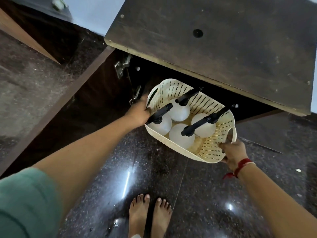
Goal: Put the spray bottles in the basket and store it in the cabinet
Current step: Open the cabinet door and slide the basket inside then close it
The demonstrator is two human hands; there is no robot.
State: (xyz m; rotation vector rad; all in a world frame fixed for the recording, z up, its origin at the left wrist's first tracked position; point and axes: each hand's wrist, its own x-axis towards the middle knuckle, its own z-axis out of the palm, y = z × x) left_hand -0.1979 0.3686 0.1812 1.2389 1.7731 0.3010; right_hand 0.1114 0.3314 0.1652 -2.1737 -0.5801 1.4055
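A cream perforated plastic basket (212, 148) hangs above the dark floor, right in front of the open cabinet (109, 93). Several white spray bottles (181, 137) with black trigger heads stand upright inside it. My left hand (138, 113) grips the basket's left rim, close to the cabinet's hinge side. My right hand (234, 152), with a red thread on the wrist, holds the handle at the basket's right end. The far rim of the basket lies under the front edge of the dark wooden top (214, 36).
The cabinet door (56, 107) stands swung out to the left, with two metal hinges (122, 65) on the frame. Polished dark granite floor (197, 194) lies below, and my bare feet (150, 215) stand on it. The cabinet's inside is dark.
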